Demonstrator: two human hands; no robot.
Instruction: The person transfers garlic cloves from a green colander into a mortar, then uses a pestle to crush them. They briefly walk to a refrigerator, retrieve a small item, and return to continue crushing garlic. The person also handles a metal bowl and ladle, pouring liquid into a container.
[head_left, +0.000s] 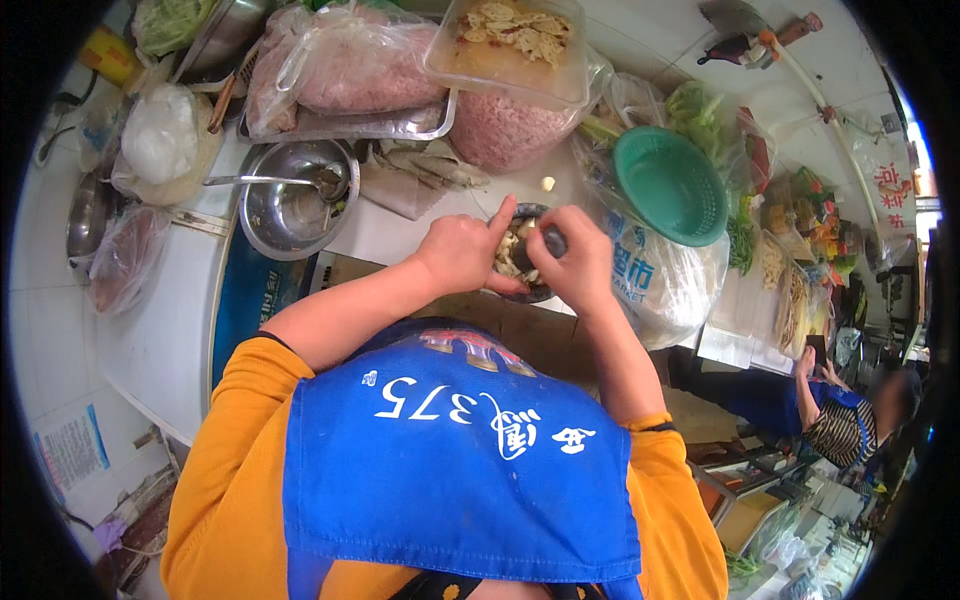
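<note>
A dark mortar (527, 210) stands near the counter's front edge with pale garlic cloves (508, 256) in it. My left hand (455, 250) is wrapped round its left side, the fingers stretched along the rim. My right hand (580, 258) is closed round a dark pestle (553, 240), whose rounded end shows over the mortar; the rest is hidden by the hand. One loose garlic clove (547, 184) lies on the counter just beyond the mortar.
A steel bowl (262, 222) with a ladle (325, 183) stands to the left. Bagged minced meat (375, 65) and a clear tub (440, 62) sit behind. A green basket (670, 185) rests on a white plastic bag (680, 290) at right. Another person (845, 415) is far right.
</note>
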